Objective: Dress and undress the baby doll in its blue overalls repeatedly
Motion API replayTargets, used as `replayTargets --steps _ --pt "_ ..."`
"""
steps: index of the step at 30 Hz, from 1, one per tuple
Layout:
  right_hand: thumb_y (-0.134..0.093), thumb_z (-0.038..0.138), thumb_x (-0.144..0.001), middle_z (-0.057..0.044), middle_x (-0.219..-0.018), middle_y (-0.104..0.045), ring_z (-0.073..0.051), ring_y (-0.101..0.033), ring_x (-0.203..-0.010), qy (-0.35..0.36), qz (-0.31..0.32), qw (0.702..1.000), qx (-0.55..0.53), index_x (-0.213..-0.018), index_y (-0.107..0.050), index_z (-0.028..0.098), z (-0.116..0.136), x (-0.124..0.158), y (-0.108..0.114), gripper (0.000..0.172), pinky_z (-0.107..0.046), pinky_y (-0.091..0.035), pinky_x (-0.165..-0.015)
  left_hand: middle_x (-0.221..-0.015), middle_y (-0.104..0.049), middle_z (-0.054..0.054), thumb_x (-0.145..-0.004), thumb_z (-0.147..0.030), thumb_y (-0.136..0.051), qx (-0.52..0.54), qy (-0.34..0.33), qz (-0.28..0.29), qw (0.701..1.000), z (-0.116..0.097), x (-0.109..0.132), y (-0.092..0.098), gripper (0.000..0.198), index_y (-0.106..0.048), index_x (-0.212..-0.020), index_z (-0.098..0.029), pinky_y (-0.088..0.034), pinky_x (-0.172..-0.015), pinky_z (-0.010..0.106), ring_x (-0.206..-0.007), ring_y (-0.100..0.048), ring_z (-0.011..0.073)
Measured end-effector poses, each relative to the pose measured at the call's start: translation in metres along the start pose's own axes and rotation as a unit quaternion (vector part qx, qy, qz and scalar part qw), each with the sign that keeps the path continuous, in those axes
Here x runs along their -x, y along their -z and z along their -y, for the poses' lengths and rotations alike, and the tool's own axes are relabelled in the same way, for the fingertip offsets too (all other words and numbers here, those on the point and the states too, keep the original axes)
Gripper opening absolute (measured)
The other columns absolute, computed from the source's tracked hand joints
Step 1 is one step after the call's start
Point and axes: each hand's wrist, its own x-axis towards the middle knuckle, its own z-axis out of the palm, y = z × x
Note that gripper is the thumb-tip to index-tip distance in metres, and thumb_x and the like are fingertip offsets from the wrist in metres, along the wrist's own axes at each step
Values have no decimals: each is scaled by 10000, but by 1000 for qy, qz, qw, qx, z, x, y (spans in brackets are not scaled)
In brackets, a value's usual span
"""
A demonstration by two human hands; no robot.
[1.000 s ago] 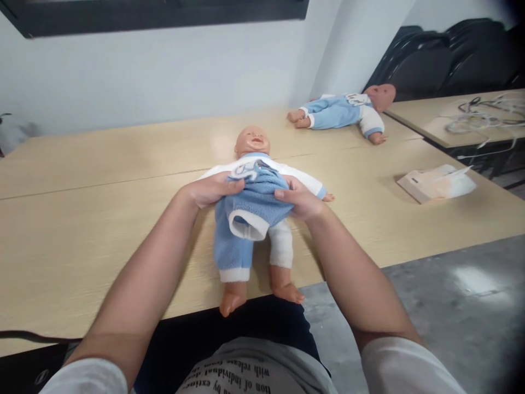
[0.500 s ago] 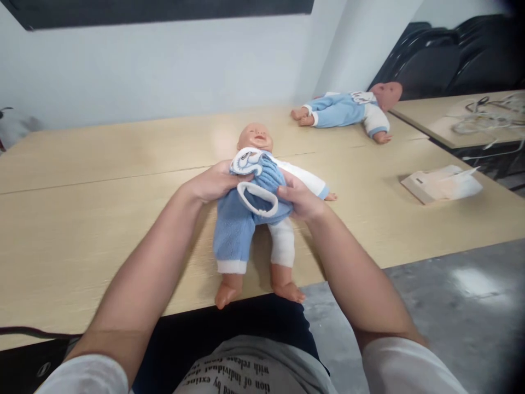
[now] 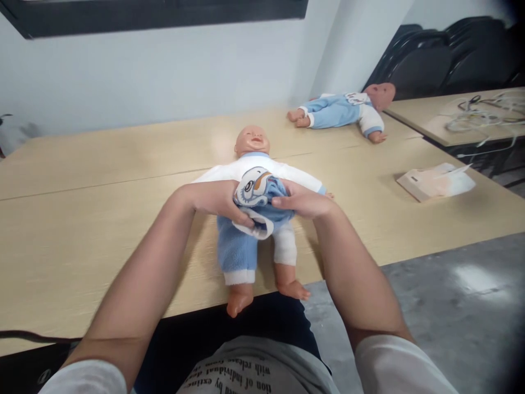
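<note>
A baby doll (image 3: 252,140) lies on its back on the wooden table, its feet at the near edge. It has a white long-sleeved top with blue trim. Blue overalls (image 3: 237,249) with a cartoon bib cover one of its legs; the other leg shows white cloth. Both my hands grip the bunched overalls above the doll's belly. My left hand (image 3: 223,201) pinches the bib side and the white-cuffed opening, thumb on the cuff. My right hand (image 3: 301,200) holds the gathered blue cloth from the other side, thumb on top. The fingers beneath the cloth are hidden.
A second doll (image 3: 334,111) in blue overalls lies at the back right. A tissue pack (image 3: 435,182) rests on the table's right part. Tangled white cables (image 3: 476,117) lie on another table, before stacked black chairs (image 3: 455,54). A wall stands behind.
Both hands have drawn the overalls down toward the doll's legs, uncovering the white top's chest. The bib has turned upward, and my left thumb has moved onto the white cuff.
</note>
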Motion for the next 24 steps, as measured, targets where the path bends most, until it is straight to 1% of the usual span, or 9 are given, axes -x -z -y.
replayTargets --steps 2,5,8,11,14,16,19,21,24 --pt "-899 474 -721 -66 -1152 -762 -242 -692 -1115 3 10 1000 9 -1227 -706 194 0 1 1 610 -386 -538 -1030 -1047 -767 29 -706 -206 -769 -37 30 -17 999 -4 2 -2 374 -732 -1077 -176 -569 -829 312 -930 -692 202" --pt "-892 536 -702 -74 -1130 -763 -265 -695 -1116 39 -21 999 -11 -1231 -696 197 0 -2 0 659 -412 -549 -1020 -961 -742 15 -707 -168 -692 -106 53 -52 992 -8 1 -4 292 -719 -997 -160 -537 -719 284 -841 -649 183" --pt "-810 639 -761 -81 -1210 -743 -290 -642 -1243 61 -62 995 41 -1275 -679 218 2 0 -2 678 -444 -505 -1096 -983 -740 13 -746 -187 -653 -162 24 -96 982 -10 -1 -5 271 -713 -1010 -168 -537 -768 301 -878 -640 195" --pt "-540 709 -943 -88 -1367 -675 -287 -561 -1359 57 -172 970 161 -1396 -604 253 3 20 -5 646 -480 -430 -1174 -1095 -747 28 -810 -242 -646 -166 -28 -126 978 -13 1 -2 265 -712 -1059 -180 -536 -934 343 -1022 -656 225" --pt "-404 627 -1027 -101 -1470 -607 -322 -527 -1396 -17 -294 910 291 -1480 -528 278 0 57 -16 585 -557 -388 -1187 -1270 -709 50 -823 -318 -697 -152 -78 -155 973 -16 6 0 469 -653 -1278 -211 -511 -1036 357 -1183 -641 254" --pt "-508 553 -1003 -97 -1484 -602 -354 -549 -1370 -82 -257 902 337 -1512 -501 294 -4 81 -32 571 -584 -405 -1161 -1333 -681 68 -794 -304 -726 -146 -100 -175 969 -17 8 0 654 -557 -1420 -219 -510 -1048 355 -1211 -639 262" --pt "-684 431 -890 -96 -1464 -619 -366 -617 -1274 -118 -180 919 331 -1597 -379 305 -12 100 -60 780 -565 -481 -1085 -1339 -675 79 -735 -233 -736 -147 -113 -202 962 -16 7 -3 768 -500 -1466 -204 -516 -1040 353 -1184 -649 261" --pt "-711 354 -832 -105 -1483 -601 -363 -629 -1255 -125 -203 921 307 -1628 -309 295 -20 101 -69 894 -563 -490 -1073 -1293 -696 67 -740 -233 -719 -157 -113 -199 961 -14 5 -4 662 -569 -1384 -200 -526 -1010 345 -1134 -658 249" --pt "-673 321 -814 -104 -1469 -613 -341 -634 -1254 -101 -293 929 200 -1579 -403 270 -30 96 -57 813 -549 -491 -1086 -1074 -748 26 -800 -248 -642 -173 -107 -125 971 -15 5 -7 296 -703 -1085 -191 -547 -879 303 -950 -669 201"
